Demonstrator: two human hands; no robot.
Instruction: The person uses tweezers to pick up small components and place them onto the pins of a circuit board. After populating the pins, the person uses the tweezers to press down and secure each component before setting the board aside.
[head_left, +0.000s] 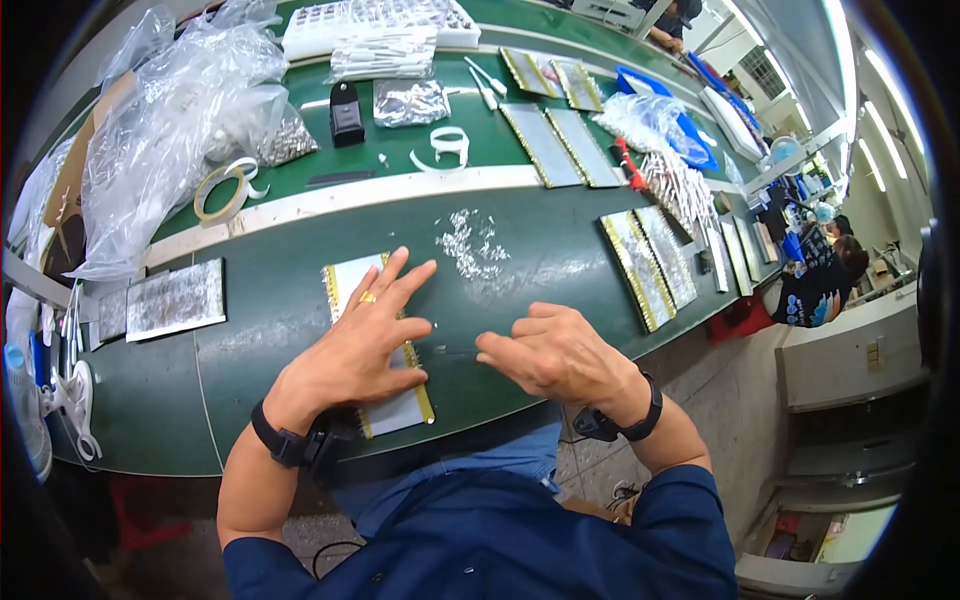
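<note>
Presently, close to the body, a gold-edged panel (400, 412) is lying lengthwise on the green worktop (270, 250), beneath the left hand (370, 340); its near end is showing below the thumb, and its far end is poking out to the left of the fingers. That hand is spreading its fingers apart, palm down, clamping nothing; the wide, flat spread is probably steadying the piece while leaving much of its right edge uncovered. To its right, the right hand (555, 350) is curling into a loose fist, thumb and forefinger together, seemingly pinching a thin tool (455, 350) that is pointing left at that edge. The tool is too faint to identify; such a pinch is likely giving fine control.

Just beyond, between the hands, silvery scraps (470, 245) are lying loosely, perhaps there to be out of the way. Left of the left hand, grey plates (175, 300) are resting together; beyond and right of the right hand, paired panels (638, 270) are sitting side by side, maybe for easy reach.

Farther ahead of the left hand, a tape roll (242, 190) and a black pouch (346, 118) are resting; ahead of the right hand, red-handled pliers (628, 165) are lying beside a white heap (672, 188). Farthest ahead, white sticks (385, 55) are lying bundled.
</note>
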